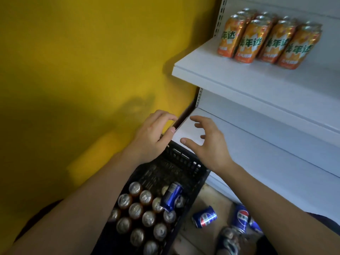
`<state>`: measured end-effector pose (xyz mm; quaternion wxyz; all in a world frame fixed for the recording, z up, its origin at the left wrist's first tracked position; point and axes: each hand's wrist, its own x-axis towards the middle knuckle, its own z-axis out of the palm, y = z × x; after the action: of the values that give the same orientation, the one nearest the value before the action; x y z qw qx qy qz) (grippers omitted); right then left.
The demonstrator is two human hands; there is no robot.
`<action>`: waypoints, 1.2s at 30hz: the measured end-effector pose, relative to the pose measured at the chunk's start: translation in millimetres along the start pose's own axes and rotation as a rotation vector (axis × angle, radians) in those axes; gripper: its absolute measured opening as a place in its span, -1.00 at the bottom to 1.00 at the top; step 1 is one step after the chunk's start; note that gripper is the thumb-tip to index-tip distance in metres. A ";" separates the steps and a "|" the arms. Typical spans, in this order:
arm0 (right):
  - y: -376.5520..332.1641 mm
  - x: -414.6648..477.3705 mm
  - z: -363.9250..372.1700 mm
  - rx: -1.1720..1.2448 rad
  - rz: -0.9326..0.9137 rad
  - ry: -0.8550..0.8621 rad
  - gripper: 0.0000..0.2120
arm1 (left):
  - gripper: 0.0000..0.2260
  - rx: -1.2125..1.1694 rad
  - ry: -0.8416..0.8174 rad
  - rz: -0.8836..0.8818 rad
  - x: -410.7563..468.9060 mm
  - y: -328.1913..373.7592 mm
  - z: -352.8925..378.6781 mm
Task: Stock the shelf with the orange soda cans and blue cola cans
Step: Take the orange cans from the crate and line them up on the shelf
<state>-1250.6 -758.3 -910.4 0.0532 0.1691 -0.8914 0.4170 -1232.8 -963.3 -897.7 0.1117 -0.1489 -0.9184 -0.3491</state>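
Several orange soda cans [268, 37] stand in rows on the upper white shelf [230, 76]. A black crate [185, 162] below holds several upright orange cans [136, 210], seen from the top, and one blue cola can [172, 198] lying tilted on them. My left hand [154, 137] hovers over the crate's far corner, fingers curled, holding nothing. My right hand [206, 142] is spread open in front of the lower shelf [266, 144], also holding nothing. Blue cola cans [204, 217] [241, 219] lie on the floor by the crate.
A yellow wall [82, 70] closes off the left side. The shelf's perforated upright [219, 15] runs along its left edge. A shoe [228, 242] is on the floor near the loose blue cans.
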 end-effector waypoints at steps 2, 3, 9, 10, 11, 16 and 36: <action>4.5 -4.5 4.7 -0.035 0.011 -0.065 -0.39 | -0.73 -0.006 -0.002 -0.004 0.5 -2.8 -5.1; 7.1 -5.6 8.6 -0.062 0.019 -0.106 -0.39 | -0.74 -0.008 0.000 -0.006 -0.2 -6.0 -6.7; 47.7 -19.2 62.9 -0.306 0.005 -0.486 -0.37 | -0.73 0.054 -0.092 -0.044 -7.1 -29.7 0.8; 57.1 -25.0 76.5 -0.347 0.006 -0.553 -0.36 | -0.73 0.053 -0.110 -0.062 -7.4 -33.9 2.8; 66.1 -31.0 88.9 -0.393 0.006 -0.621 -0.35 | -0.72 0.051 -0.130 -0.077 -7.9 -37.8 5.1; 101.1 -49.8 141.2 -0.596 0.039 -0.892 -0.21 | -0.72 0.056 -0.197 -0.121 -12.4 -50.7 19.1; 156.2 -43.7 214.6 -0.523 0.383 -0.811 -0.18 | -0.73 -0.045 -0.266 -0.110 3.6 -63.0 34.6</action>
<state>-1253.8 -817.5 -1172.7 -0.3334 0.1322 -0.9297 0.0837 -1261.7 -984.1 -960.2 -0.0339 -0.1458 -0.9238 -0.3523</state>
